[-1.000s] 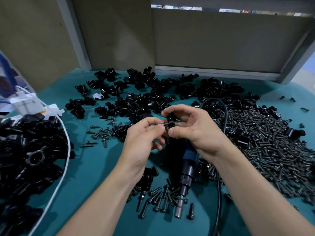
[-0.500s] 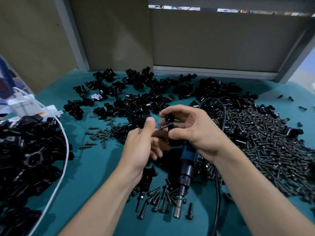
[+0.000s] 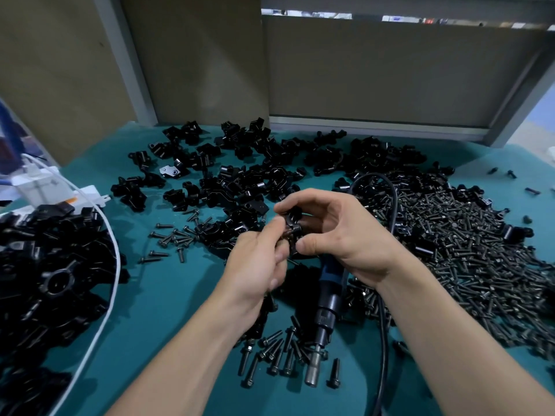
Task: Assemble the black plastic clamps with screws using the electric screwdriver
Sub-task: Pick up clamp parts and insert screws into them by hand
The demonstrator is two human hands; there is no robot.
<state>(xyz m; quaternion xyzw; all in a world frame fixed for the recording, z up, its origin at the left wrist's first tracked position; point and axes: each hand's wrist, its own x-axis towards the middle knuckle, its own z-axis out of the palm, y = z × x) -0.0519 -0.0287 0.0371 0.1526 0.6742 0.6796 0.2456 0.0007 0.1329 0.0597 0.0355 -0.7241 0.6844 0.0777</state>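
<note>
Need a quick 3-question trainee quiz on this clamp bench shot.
1. True or false: the big screw pile lies on the person's right.
2. Which hand grips the clamp? A: left hand; B: right hand.
3. Fill in: the electric screwdriver has its bit end pointing ___ the person.
Key: 1 true; 2 B, the left hand pinches a screw; 3 toward.

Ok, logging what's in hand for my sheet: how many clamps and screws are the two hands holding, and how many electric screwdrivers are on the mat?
Clamp, in the right hand: 1
Screw, pinched by the left hand: 1
Electric screwdriver: 1
Total: 3
</note>
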